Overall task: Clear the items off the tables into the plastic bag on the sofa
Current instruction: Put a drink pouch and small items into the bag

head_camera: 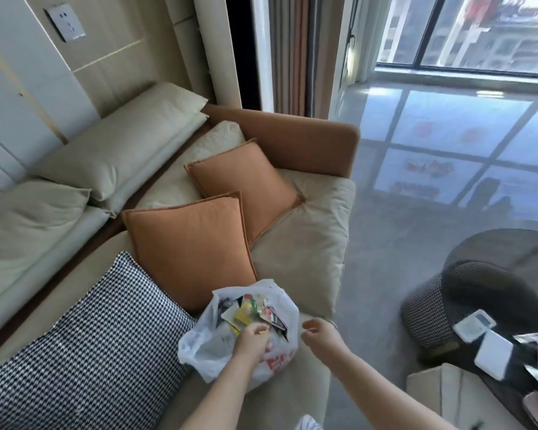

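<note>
Hands (pixel 252 339) at plastic bag (pixel 205 346), print unreadable.

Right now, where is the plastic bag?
The plastic bag sits low-centre on the sofa seat, between the houndstooth cushion and the seat's front edge.

This is looking like a living room in a home. A soft cream sofa (pixel 305 231) is sitting by the wall, with orange pillows (pixel 193 246) lying on it. A big window (pixel 466 32) is letting in sun, and tall buildings are showing outside.
</note>
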`<state>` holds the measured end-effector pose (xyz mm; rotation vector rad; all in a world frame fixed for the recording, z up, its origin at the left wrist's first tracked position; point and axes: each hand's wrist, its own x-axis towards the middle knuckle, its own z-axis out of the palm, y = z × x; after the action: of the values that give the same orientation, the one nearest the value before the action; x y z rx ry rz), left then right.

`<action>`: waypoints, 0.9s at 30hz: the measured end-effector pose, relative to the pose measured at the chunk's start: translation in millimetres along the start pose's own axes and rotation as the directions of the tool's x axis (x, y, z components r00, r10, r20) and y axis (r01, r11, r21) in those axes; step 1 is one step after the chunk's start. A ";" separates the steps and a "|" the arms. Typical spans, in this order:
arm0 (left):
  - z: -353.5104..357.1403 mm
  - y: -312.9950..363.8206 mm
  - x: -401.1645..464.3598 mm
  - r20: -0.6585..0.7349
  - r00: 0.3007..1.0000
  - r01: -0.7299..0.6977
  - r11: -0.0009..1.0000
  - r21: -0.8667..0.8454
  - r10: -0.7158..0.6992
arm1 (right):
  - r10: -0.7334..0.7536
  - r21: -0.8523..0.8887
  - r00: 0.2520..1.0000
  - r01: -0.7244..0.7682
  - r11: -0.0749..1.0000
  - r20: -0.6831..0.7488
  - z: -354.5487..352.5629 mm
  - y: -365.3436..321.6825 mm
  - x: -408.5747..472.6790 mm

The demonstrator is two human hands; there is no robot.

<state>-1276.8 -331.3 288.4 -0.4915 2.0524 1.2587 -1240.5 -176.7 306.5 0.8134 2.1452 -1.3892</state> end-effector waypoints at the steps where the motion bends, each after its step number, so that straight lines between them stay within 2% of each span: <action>1: 8.1 1.1 -16.9 0.009 0.999 -0.036 0.998 0.047 0.036 | -0.021 -0.014 1.000 0.021 1.000 -0.008 -6.0 5.9 -12.9; 6: 55.8 -12.8 -96.5 0.107 0.979 -0.196 0.941 0.277 0.173 | -0.116 -0.150 0.990 0.104 0.983 -0.074 -33.6 53.5 -78.6; 10: 98.9 -30.5 -146.7 0.205 0.943 -0.331 0.781 0.529 0.261 | -0.167 -0.336 0.980 0.121 0.934 -0.110 -52.5 107.0 -125.0; 13: 129.5 -44.8 -178.5 0.289 0.914 -0.407 0.657 0.635 0.286 | -0.184 -0.433 0.971 0.103 0.895 -0.151 -66.6 148.8 -157.8; 17: 165.6 -55.5 -212.6 0.397 0.869 -0.494 0.470 0.732 0.295 | -0.138 -0.418 0.954 0.015 0.909 -0.267 -82.9 199.0 -200.8; 21: 194.4 -61.0 -240.0 0.515 0.804 -0.592 0.317 0.741 0.297 | -0.078 -0.345 0.916 -0.069 0.936 -0.394 -91.4 239.1 -243.8; 27: 225.0 -79.1 -283.1 0.670 0.676 -0.731 0.164 0.662 0.308 | 0.047 -0.210 0.806 -0.210 0.955 -0.590 -82.5 288.7 -322.1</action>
<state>-950.5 -176.3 369.8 1.0817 2.2012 0.2199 -813.6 -83.4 360.7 1.3807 2.5844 -0.8061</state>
